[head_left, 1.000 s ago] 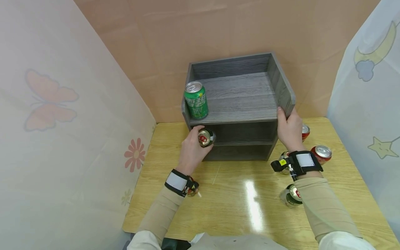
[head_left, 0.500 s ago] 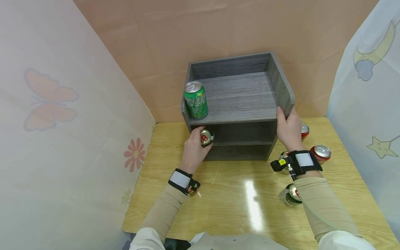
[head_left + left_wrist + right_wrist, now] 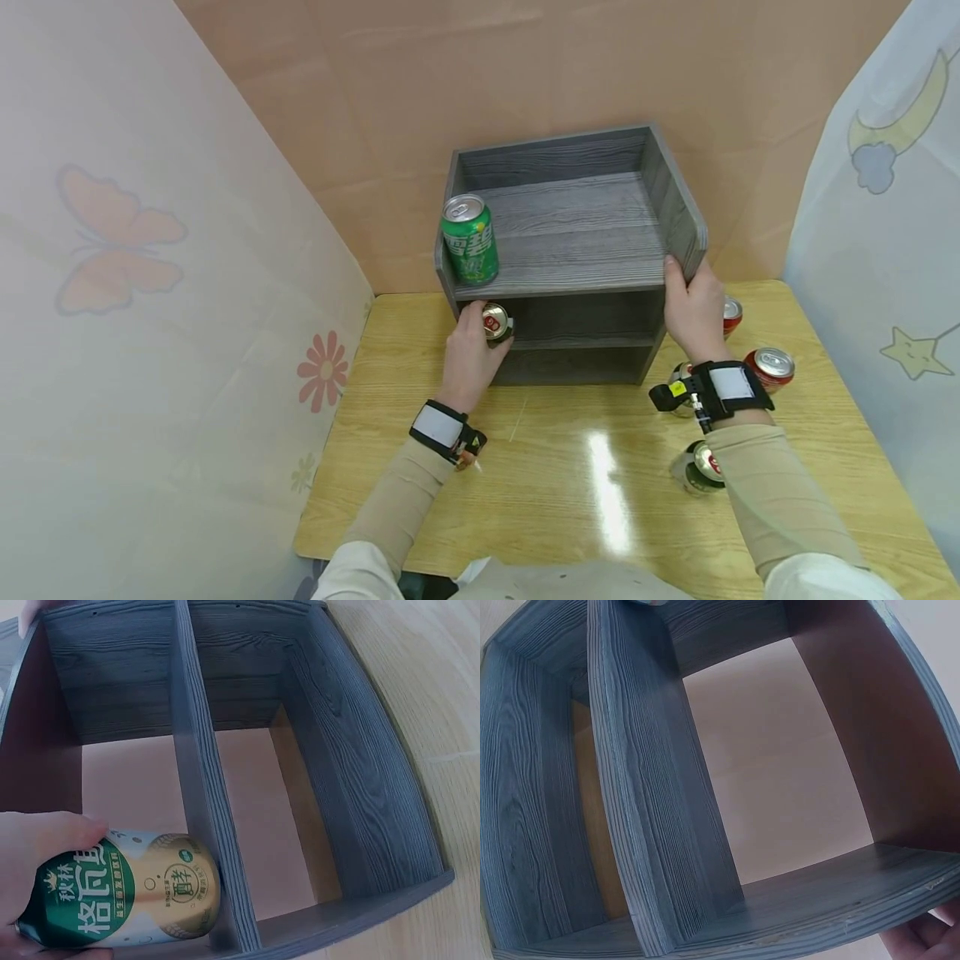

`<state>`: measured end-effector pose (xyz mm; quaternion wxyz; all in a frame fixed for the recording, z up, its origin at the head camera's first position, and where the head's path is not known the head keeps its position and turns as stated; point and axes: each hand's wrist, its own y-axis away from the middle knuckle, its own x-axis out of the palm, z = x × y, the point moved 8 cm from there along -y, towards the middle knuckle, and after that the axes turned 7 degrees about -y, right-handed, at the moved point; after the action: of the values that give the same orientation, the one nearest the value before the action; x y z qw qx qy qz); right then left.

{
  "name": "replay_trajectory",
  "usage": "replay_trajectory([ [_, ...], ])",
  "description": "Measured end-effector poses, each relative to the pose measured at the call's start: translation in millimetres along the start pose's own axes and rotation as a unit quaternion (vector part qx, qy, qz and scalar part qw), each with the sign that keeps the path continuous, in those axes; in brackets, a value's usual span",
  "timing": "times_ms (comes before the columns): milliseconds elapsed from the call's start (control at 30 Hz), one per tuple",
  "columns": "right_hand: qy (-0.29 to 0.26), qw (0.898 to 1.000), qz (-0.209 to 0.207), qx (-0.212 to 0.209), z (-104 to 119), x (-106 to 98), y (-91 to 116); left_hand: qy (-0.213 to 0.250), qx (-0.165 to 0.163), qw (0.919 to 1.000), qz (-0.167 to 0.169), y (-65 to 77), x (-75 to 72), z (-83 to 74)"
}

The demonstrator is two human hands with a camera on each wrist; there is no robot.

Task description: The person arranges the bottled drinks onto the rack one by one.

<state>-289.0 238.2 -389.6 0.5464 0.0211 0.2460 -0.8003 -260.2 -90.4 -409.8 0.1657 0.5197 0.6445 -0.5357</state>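
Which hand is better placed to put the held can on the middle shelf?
Probably the left hand: it grips the can at the middle shelf, while the right hand holds the gray unit's side.

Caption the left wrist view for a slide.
A left hand grips a Qiulin kvass can at the middle compartment of a grey wood-grain shelf unit.

A screened-off booth is suggested. The wooden surface [image 3: 555,508] is bordered by a creased tan backdrop [image 3: 375,100] and cartoon-printed side sheets [image 3: 187,433].
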Motion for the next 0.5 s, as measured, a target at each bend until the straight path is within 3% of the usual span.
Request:
replay_trajectory([
  [367, -0.005, 1.000, 0.000, -0.007, 0.9, 0.6, -0.1, 0.000, -0.020, 0.9997, -0.013, -0.7, 9.5, -0.6],
  [500, -0.004, 1.000, -0.001, -0.002, 0.3, 0.0, 0.1, -0.004, -0.035, 0.9994, -0.002, -1.0, 15.4, 1.0],
])
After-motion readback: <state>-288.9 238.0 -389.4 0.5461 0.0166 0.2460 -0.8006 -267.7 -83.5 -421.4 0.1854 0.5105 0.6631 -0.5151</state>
